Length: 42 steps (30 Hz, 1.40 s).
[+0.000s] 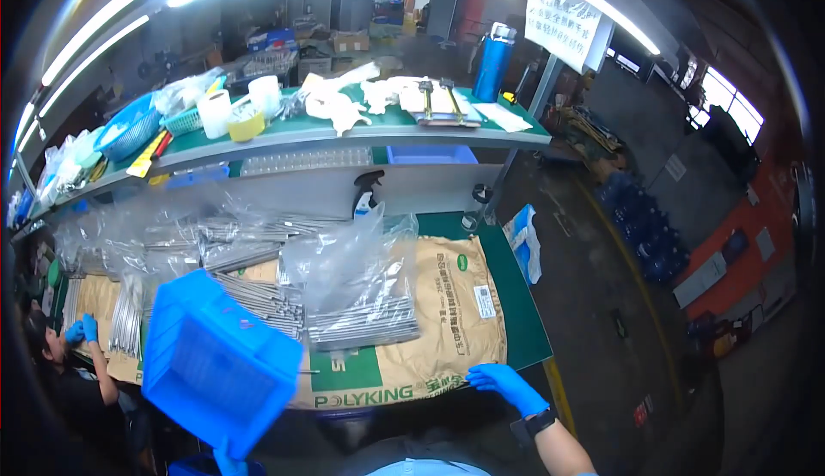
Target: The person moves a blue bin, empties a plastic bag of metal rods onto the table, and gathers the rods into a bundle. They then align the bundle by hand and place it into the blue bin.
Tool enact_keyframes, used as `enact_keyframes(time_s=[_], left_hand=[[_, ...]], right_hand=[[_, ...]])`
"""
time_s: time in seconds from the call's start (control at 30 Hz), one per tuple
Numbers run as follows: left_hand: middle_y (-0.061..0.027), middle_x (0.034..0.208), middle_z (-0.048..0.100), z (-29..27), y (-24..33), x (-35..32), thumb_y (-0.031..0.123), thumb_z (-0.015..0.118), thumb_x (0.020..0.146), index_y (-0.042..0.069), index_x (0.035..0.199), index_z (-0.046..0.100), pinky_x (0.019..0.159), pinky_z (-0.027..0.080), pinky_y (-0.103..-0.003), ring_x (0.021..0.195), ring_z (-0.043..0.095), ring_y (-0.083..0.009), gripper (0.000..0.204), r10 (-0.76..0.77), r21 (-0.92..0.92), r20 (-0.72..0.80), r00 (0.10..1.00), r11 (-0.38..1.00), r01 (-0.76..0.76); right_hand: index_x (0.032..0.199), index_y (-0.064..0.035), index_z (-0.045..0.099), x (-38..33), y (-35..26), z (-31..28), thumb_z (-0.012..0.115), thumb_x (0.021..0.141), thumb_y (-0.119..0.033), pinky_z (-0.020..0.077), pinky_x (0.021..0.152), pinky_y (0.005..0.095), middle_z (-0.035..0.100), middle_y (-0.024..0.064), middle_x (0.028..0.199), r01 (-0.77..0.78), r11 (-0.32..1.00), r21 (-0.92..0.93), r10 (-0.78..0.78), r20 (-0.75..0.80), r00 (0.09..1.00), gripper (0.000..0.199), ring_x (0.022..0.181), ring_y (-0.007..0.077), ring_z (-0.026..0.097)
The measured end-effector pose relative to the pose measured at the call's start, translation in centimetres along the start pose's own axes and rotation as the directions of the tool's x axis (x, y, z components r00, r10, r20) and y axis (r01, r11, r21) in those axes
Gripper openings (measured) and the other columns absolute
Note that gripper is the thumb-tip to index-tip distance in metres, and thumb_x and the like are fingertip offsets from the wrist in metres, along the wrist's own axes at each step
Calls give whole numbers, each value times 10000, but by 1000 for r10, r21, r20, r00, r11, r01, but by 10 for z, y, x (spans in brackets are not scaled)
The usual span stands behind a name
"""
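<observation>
Green table [534, 332] crosses the workshop. At left, before it, a blue bin [223, 364] hangs tilted, gripped low by the left hand [230, 459]; rightward, bagged metal rods [365, 323] lie on a brown sack [438, 295]; by its edge, the right hand [509, 388] has an empty grip, fingers extended.

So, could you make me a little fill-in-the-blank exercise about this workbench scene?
1. The left hand holds a plastic bin coloured ____.
2. The printed sack under the clear bag of metal rods is mostly ____.
3. A dark watch is on the wrist of the ____ hand.
4. The trigger head of the spray bottle is ____.

Missing words: blue; brown; right; black.
</observation>
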<state>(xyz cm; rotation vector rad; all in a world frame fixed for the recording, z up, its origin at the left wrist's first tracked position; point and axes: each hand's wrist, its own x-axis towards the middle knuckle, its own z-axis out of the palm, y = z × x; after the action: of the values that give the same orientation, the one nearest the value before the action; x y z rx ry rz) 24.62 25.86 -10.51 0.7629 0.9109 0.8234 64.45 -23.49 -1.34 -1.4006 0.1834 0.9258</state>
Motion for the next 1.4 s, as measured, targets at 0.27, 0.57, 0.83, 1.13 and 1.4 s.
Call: enact_keyframes(time_s=[0.27,0.57,0.83,1.13,1.4], left_hand=[[-135,1137,551,246,-27,-79,41,609,769,-42,1219,456,889,430,-384,1005,547,-261,482,-133,99,328,935,989,106],[-111,1090,585,486,-153,-115,108,589,814,-46,1170,512,833,454,-316,946,568,-196,395,-477,519,456,752,828,211],[-96,1017,611,485,-256,-82,111,580,823,-36,1128,552,791,474,-301,890,588,-183,339,-560,735,156,813,616,283],[-91,918,635,466,-272,-98,238,604,829,-43,1063,581,710,476,-280,814,593,-152,367,-460,754,-15,888,578,312],[-93,911,639,462,-270,-107,257,607,830,-40,1056,586,721,470,-277,806,591,-147,373,-445,763,-63,893,556,331]], right_hand=[[1083,14,580,28,-157,-105,515,885,-181,464,786,266,633,68,907,330,565,-756,-435,67,898,285,838,133,589],[1059,11,586,124,-297,-292,520,870,-217,466,775,280,632,78,881,193,464,-865,-372,8,928,303,835,147,594],[1094,5,566,305,-341,-285,557,845,-296,469,802,327,628,138,963,475,447,-758,-277,388,879,391,887,217,604],[1067,5,545,475,-288,-195,761,632,-264,479,820,383,613,195,1010,744,407,-530,-779,223,586,555,948,318,598],[1010,-6,549,473,-301,-183,779,591,-194,488,795,368,625,155,956,682,438,-586,-741,195,643,514,903,288,611]])
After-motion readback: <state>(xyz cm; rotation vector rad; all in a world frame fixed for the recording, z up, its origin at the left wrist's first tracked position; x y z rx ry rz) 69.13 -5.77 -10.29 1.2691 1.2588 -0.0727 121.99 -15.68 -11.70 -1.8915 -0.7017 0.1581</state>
